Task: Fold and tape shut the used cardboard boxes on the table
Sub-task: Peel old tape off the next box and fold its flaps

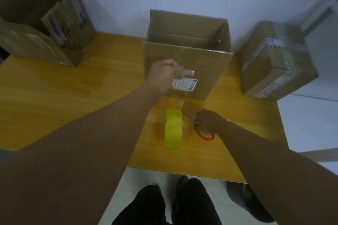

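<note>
Head cam: left hand (pixel 164 76) pinches strip (pixel 188 72) taut, right hand (pixel 208 121) grips scissors (pixel 203 136), so I'd snip close to roll (pixel 173 129).

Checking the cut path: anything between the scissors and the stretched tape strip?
Nothing visible. The right hand holds the scissors, blades aimed at the clear tape strip running from the yellow roll to the left hand.
</note>
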